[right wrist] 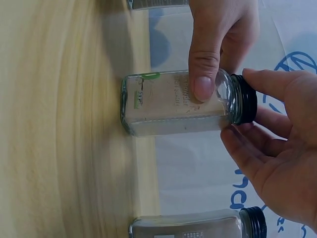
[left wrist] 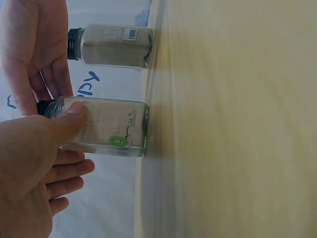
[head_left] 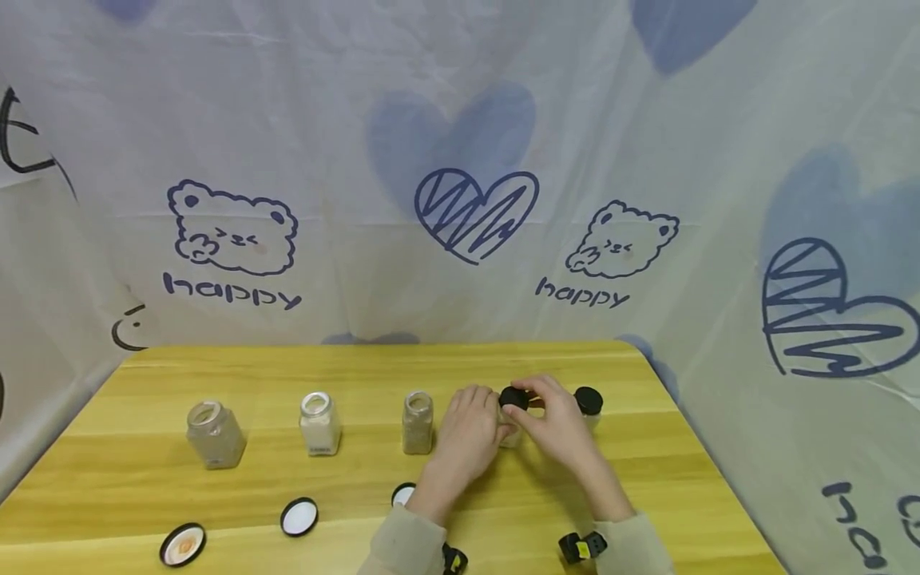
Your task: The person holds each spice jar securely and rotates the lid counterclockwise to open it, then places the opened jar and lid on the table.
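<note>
A glass spice jar (head_left: 511, 437) filled with pale powder stands upright on the table, its black lid (right wrist: 246, 100) on the mouth. My left hand (head_left: 465, 435) grips the jar body; in the left wrist view the thumb (left wrist: 74, 116) presses on its printed face. My right hand (head_left: 559, 421) pinches the lid between thumb and fingers from the right. Just beyond that hand is another lidded jar (head_left: 588, 403), also seen in the left wrist view as a jar (left wrist: 116, 45) of brownish powder.
To the left, three lidless jars stand in a row: a wide jar (head_left: 218, 439), a pale-powder jar (head_left: 320, 427) and a narrow jar (head_left: 418, 426). In front lie three lids (head_left: 299, 517), undersides up. A printed cloth (head_left: 345, 120) hangs behind the wooden table (head_left: 287, 363).
</note>
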Demonstrator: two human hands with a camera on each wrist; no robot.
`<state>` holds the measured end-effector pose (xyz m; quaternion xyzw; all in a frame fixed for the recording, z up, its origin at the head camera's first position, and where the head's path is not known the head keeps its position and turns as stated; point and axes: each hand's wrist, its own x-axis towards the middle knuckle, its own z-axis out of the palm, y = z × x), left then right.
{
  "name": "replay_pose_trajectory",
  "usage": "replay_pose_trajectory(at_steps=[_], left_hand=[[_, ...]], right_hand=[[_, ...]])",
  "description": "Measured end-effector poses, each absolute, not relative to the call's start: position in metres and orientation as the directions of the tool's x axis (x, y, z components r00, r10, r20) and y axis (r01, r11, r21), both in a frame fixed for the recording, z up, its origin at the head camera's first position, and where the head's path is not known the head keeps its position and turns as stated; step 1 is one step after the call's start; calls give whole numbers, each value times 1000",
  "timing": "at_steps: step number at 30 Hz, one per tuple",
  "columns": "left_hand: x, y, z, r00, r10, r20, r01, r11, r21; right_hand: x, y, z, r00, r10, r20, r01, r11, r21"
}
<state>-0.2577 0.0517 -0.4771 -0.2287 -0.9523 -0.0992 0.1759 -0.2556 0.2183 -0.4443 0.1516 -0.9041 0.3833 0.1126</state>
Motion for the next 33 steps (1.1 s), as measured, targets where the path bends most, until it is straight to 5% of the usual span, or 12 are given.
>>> replay_pose_trajectory(at_steps=[24, 33], left_hand=[[-256, 50, -478, -833, 403, 378, 471, 876, 105], [-254, 50, -477, -826, 392, 406, 476, 871, 126]], right_hand=[[-255, 224, -442, -897, -322, 304, -443, 642, -626], [-255, 220, -441, -912, -209, 353, -403, 617, -675]])
